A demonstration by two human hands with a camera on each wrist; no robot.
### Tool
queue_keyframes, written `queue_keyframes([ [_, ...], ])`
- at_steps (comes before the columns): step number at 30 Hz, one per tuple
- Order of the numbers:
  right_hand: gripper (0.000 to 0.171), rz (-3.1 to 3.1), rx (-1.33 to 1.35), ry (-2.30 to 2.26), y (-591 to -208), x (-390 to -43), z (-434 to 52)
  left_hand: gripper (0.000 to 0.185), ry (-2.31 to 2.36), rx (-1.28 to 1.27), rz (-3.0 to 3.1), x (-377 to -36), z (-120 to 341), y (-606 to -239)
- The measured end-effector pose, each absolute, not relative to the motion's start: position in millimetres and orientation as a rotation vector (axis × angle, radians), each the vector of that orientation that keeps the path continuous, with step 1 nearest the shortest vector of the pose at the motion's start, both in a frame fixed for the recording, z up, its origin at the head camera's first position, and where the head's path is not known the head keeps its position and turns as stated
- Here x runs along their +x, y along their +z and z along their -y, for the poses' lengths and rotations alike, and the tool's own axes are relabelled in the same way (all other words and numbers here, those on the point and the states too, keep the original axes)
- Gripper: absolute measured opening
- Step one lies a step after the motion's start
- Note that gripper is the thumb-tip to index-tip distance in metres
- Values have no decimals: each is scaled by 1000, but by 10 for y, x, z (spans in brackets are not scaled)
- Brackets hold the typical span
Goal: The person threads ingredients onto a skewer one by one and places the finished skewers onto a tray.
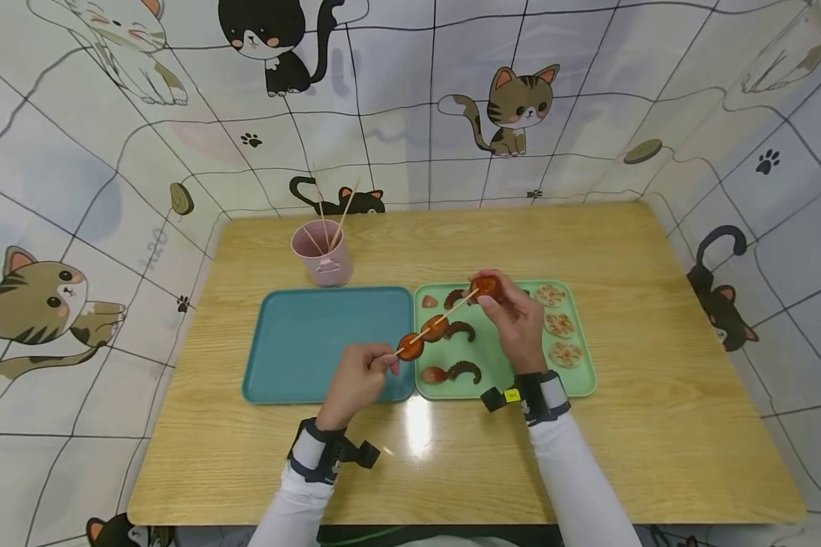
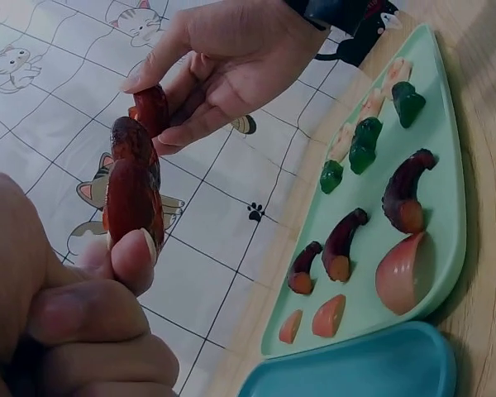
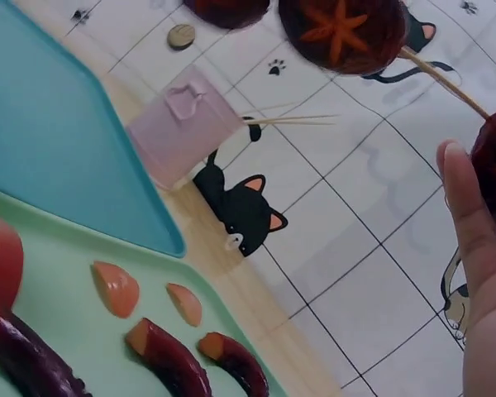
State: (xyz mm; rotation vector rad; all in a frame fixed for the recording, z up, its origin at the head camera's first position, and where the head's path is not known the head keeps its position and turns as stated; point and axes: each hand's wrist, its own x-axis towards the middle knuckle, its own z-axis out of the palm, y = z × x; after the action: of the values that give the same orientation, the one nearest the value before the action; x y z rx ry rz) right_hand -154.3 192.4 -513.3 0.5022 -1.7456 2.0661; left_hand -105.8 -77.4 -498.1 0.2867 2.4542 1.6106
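Observation:
My left hand [image 1: 359, 376] pinches a thin wooden skewer [image 1: 456, 307] near its lower end. Two glossy red-brown mushroom caps [image 1: 435, 327] with star-shaped cuts are threaded on it, close to the left fingers. At the skewer's far end, the right hand [image 1: 520, 327] holds a third mushroom cap [image 1: 485, 288] between thumb and fingers. In the right wrist view the skewer meets that cap's edge; how deep it goes is hidden. Below the right hand lies a green tray [image 1: 489, 346] with curled dark-red tentacle pieces [image 2: 403, 194] and pinkish wedges [image 2: 401, 273].
Lotus root slices [image 1: 559, 325] line the green tray's right side, with dark green pieces [image 2: 365, 145] beside them. A blue tray [image 1: 328, 342] adjoins it on the left. Behind that stands a pink bucket [image 1: 324, 262] of wooden sticks. Cat-print curtains enclose the table [image 1: 664, 425].

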Motion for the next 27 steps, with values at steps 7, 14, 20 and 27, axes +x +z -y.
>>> queue_keyframes([
  [7, 30, 1749, 463, 2107, -5217, -1509, -1871, 36, 1617, 277, -2495, -1095, 787, -5007],
  [14, 31, 1742, 413, 2132, -5266, -1471, -1845, 40, 1600, 319, -2574, -1128, 806, -5006],
  [20, 32, 1710, 443, 2136, -5234, -1485, -1817, 38, 1638, 286, -2514, -1106, 798, -5027],
  [27, 30, 1733, 495, 2082, -5220, -1500, -1804, 36, 1625, 246, -2486, -1092, 804, -5043],
])
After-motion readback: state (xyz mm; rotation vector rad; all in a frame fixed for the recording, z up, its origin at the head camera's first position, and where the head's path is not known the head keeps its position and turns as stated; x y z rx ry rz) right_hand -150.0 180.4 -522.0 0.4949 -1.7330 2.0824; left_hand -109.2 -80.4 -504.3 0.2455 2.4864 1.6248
